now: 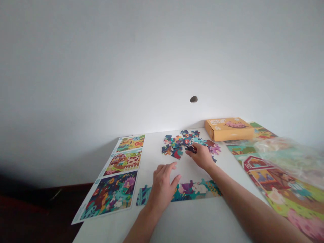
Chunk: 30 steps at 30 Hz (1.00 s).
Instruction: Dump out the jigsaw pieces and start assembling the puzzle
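Note:
My right hand (203, 157) is at the near side of a pile of loose jigsaw pieces (177, 143), its thumb and fingers closed on a dark puzzle piece (190, 149). Over a joined strip of puzzle pieces (199, 189) hovers my left hand (163, 185), fingers apart and holding nothing. That strip shows a white rabbit and plants, and my left hand and wrist hide part of it. To the left lies a printed picture sheet (135, 193) with three scenes, the nearest one dark and colourful like the strip.
A yellow puzzle box (229, 131) stands at the back right against the wall (152, 67). Right of my arm lies a farm-scene puzzle (275, 182), partly covered by clear plastic wrapping (286, 155). The white table (113, 229) ends at the left above a dark floor.

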Tool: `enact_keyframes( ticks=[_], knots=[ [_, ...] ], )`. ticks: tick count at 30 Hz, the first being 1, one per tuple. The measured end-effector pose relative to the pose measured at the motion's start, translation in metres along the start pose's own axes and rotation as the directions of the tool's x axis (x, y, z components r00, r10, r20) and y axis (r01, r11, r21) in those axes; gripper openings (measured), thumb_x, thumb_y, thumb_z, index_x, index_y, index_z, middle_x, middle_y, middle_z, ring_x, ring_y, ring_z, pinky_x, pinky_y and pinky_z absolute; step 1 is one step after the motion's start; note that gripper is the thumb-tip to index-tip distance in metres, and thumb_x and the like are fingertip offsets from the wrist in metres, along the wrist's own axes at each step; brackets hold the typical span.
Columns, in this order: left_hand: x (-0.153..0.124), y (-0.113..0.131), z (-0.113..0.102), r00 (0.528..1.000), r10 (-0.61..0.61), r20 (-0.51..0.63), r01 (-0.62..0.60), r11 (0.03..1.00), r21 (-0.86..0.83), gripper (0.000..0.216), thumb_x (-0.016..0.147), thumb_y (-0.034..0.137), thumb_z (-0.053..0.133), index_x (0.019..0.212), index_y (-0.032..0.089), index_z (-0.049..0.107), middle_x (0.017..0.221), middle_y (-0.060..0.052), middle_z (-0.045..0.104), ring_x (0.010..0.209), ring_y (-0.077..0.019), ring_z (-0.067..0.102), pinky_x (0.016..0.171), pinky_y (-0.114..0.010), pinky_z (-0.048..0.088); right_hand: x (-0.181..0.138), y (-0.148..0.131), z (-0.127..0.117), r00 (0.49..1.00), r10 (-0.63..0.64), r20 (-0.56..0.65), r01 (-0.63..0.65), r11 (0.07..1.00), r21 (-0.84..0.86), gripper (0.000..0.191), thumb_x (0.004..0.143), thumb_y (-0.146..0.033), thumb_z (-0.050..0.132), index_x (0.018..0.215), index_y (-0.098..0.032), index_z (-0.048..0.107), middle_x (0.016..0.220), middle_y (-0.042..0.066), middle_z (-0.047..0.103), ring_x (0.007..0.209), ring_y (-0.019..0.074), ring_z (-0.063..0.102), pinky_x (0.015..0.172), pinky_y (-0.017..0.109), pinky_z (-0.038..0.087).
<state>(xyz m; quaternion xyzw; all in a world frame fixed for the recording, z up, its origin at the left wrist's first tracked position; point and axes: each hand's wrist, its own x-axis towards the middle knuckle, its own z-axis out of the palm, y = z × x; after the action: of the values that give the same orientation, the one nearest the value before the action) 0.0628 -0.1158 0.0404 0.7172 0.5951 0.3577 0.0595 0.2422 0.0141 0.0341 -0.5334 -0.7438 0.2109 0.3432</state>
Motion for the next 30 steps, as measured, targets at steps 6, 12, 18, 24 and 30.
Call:
enact_keyframes(
  ticks=[6, 12, 18, 24, 30],
  knots=[
    [0.009, -0.004, 0.005, 0.989, -0.139, -0.051, 0.125, 0.968, -0.217, 0.049, 0.085, 0.029, 0.065, 0.131, 0.023, 0.049, 0.102, -0.004, 0.071, 0.101, -0.0222, 0.062, 0.09, -0.038, 0.046, -0.016, -0.02, 0.021, 0.969, -0.094, 0.229, -0.07, 0.783, 0.619, 0.05, 0.088, -0.063, 0.048, 0.072, -0.017, 0.056, 0.063, -0.001, 0.054, 0.059, 0.0121, 0.046, 0.057, 0.025, 0.035],
    [0.016, 0.003, 0.008, 0.941, -0.336, -0.046, 0.291, 0.87, -0.399, 0.03, 0.087, 0.034, 0.058, 0.112, 0.017, 0.063, 0.087, -0.005, 0.072, 0.078, -0.019, 0.065, 0.068, -0.028, 0.045, -0.03, -0.03, 0.021, 0.915, -0.117, 0.387, -0.256, 0.571, 0.78, 0.042, 0.085, -0.058, 0.054, 0.074, -0.018, 0.053, 0.063, -0.003, 0.047, 0.058, 0.0107, 0.04, 0.056, 0.024, 0.031],
    [0.024, -0.003, 0.013, 0.918, -0.392, -0.052, 0.307, 0.789, -0.533, 0.037, 0.082, 0.038, 0.064, 0.111, 0.015, 0.066, 0.086, -0.005, 0.071, 0.075, -0.0175, 0.063, 0.069, -0.026, 0.045, -0.025, -0.022, 0.01, 0.904, -0.133, 0.406, -0.258, 0.587, 0.767, 0.027, 0.077, -0.043, 0.061, 0.073, -0.017, 0.058, 0.064, -0.001, 0.051, 0.058, 0.0106, 0.038, 0.056, 0.025, 0.027],
    [0.023, -0.016, 0.024, 0.901, -0.433, -0.03, 0.31, 0.691, -0.653, 0.047, 0.081, 0.041, 0.066, 0.119, 0.014, 0.066, 0.087, -0.004, 0.07, 0.074, -0.0151, 0.062, 0.067, -0.024, 0.047, -0.024, -0.026, 0.011, 0.895, -0.225, 0.385, -0.207, 0.554, 0.806, 0.032, 0.077, -0.047, 0.065, 0.069, -0.016, 0.062, 0.06, -0.001, 0.052, 0.056, 0.0099, 0.036, 0.056, 0.025, 0.027],
    [0.021, -0.018, 0.03, 0.905, -0.422, -0.06, 0.276, 0.686, -0.673, 0.049, 0.082, 0.041, 0.066, 0.123, 0.015, 0.065, 0.109, -0.009, 0.071, 0.085, -0.0174, 0.065, 0.076, -0.025, 0.051, -0.024, -0.028, 0.01, 0.894, -0.218, 0.392, -0.231, 0.525, 0.819, 0.033, 0.073, -0.046, 0.071, 0.069, -0.015, 0.063, 0.062, -0.002, 0.053, 0.056, 0.0089, 0.036, 0.057, 0.025, 0.028]
  ],
)
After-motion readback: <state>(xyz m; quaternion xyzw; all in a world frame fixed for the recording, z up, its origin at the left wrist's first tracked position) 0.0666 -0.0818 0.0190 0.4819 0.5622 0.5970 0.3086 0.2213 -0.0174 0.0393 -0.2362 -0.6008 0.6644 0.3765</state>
